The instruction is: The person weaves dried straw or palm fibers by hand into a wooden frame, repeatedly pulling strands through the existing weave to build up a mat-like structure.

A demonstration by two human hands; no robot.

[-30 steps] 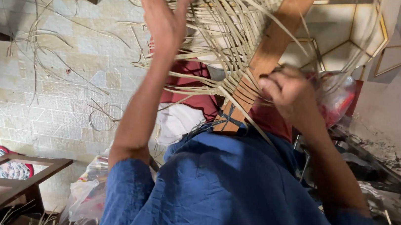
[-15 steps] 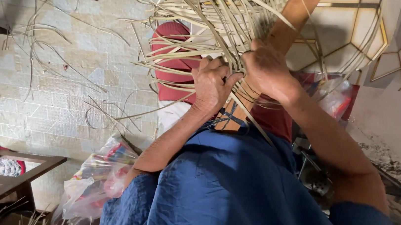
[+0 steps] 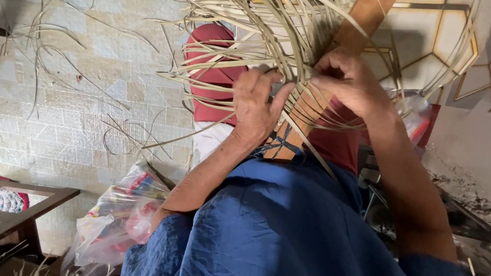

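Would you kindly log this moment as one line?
left hand on cane strips | right hand pinching strips at wooden frame | tiled floor

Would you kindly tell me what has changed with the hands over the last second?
The left hand, raised open a second ago, came down onto the cane strips beside the wooden frame. The right hand moved up slightly and pinches strips there. The woven piece stayed put.

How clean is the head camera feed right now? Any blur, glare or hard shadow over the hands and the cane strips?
Head view: even, soft daylight, no glare; left hand and right hand sharp on the cane strips, faint softness only at the strip tips; a shadow of the wooden frame falls on the wall; the blue garment fills the lower frame.
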